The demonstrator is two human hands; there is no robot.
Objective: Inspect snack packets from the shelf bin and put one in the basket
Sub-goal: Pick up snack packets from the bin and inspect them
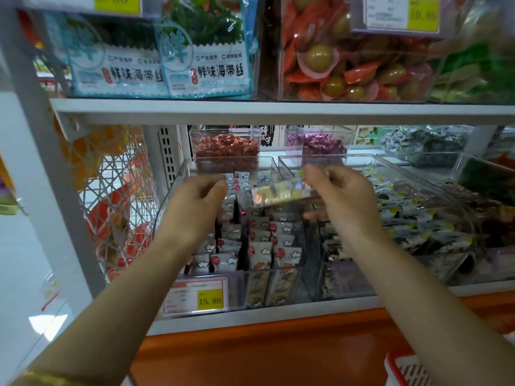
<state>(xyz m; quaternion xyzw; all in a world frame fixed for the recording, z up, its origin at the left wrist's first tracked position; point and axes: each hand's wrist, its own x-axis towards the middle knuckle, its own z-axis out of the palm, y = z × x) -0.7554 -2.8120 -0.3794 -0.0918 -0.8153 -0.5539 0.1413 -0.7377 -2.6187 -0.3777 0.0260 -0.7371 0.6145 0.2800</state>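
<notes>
Fingers [312, 174] curled on both hands | left hand [195, 199] pinches packet [281, 193] left end, right hand [345, 199] right end | packet held over bin [237, 285] | basket [409, 371] low right

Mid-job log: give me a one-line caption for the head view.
Right hand pinches a snack packet above the clear shelf bin, left hand curled beside its other end.

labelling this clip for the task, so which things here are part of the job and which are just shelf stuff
Part of the job:
snack packet, pinched by the right hand, left hand at its other end
clear shelf bin of packets
basket

Just there:
seaweed bags
price tag
tub of red sweets
wire rack
</notes>
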